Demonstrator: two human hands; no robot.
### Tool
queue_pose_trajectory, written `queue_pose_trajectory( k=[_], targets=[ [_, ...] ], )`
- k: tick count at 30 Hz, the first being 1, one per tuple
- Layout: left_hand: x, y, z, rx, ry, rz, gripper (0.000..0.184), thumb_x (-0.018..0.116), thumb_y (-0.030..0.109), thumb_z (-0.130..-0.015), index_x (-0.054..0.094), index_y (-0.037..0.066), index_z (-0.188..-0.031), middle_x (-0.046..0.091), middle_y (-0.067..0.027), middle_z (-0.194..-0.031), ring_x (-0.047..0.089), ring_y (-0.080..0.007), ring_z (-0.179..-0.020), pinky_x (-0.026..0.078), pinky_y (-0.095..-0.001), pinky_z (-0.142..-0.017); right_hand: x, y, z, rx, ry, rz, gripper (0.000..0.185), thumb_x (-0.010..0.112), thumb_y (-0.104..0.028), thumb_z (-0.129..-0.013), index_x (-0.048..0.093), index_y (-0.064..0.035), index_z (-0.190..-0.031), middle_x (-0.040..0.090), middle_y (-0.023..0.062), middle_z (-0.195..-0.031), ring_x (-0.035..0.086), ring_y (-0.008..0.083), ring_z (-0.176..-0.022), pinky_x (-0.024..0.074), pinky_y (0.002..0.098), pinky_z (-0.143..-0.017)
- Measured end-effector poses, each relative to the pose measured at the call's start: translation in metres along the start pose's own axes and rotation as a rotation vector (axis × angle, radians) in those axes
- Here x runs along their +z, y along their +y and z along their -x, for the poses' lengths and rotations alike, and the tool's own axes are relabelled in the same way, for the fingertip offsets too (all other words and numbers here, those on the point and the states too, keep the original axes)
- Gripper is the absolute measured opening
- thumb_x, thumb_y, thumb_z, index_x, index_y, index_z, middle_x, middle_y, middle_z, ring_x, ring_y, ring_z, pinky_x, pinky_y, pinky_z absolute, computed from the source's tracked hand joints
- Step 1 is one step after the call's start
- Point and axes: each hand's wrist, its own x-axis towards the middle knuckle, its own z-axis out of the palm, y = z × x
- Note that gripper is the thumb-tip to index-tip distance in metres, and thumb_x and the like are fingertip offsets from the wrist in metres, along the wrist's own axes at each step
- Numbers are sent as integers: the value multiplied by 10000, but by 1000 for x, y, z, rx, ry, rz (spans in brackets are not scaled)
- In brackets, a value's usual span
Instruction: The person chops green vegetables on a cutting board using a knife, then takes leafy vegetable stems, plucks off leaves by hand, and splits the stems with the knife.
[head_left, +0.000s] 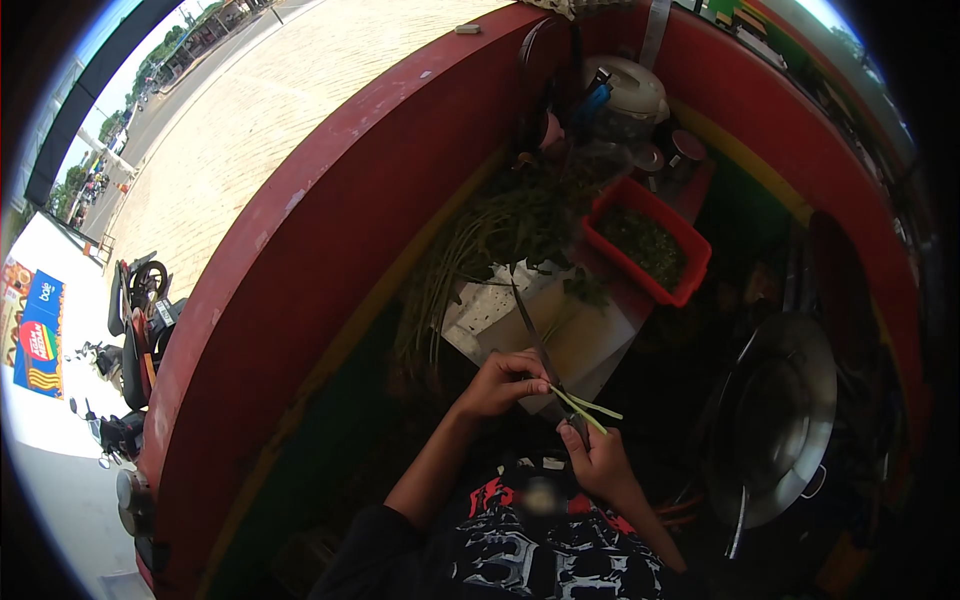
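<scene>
My left hand (508, 382) is closed in a pinch on thin green vegetable stems (595, 408), whose pale ends stick out to the right. My right hand (597, 462) is wrapped round the handle of a knife (528, 322). The blade points up and away from me, passing close by my left fingers, and the stems cross near its handle end. Beyond my hands lies a pale cutting board (595, 345) with a few green pieces on it. A heap of long-stemmed leafy greens (500, 235) lies behind the board.
A red plastic tub (700, 272) holds chopped greens (645, 245). To my right stands a large metal wok (770, 420) with a ladle-like handle (738, 525). A rice cooker (630, 88) and small containers stand at the back. A red curved wall (330, 220) borders the left side.
</scene>
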Motion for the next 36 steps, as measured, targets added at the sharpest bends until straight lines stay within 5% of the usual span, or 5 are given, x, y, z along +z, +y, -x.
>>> queue_pose_trajectory(
  k=[6, 16, 25, 36],
  targets=[
    [4, -18, 8, -21, 82, 255, 120, 777, 97, -899, 744, 16, -980, 679, -25, -948, 636, -126, -958, 499, -282, -850, -3, -4, 0, 109, -72, 11, 292, 588, -246, -1037, 634, 41, -1070, 633, 196, -696, 673, 316, -604, 488, 374, -576],
    [-3, -16, 6, 0, 1, 160, 127, 805, 79, -854, 730, 24, -941, 684, -57, -961, 623, -155, -917, 493, -304, -805, -3, -11, -3, 154, -108, 19, 302, 587, -264, -1040, 635, 34, -1031, 610, 189, -672, 637, 269, -577, 478, 371, -579],
    [-8, -7, 12, -142, -10, 297, 218, 747, 110, -931, 704, 43, -1133, 668, -4, -1076, 624, -104, -1033, 494, -278, -920, 0, -9, 0, 86, -25, -15, 261, 585, -230, -1041, 628, 26, -1018, 597, 132, -674, 587, 177, -587, 470, 337, -592],
    [-4, -13, 12, -70, -38, 250, 139, 723, 86, -946, 727, 17, -1067, 654, -20, -1086, 623, -130, -1051, 485, -287, -943, 5, -2, -1, 20, -26, 7, 257, 590, -229, -1038, 629, 24, -1036, 635, 155, -713, 632, 236, -607, 477, 357, -604]
  ],
)
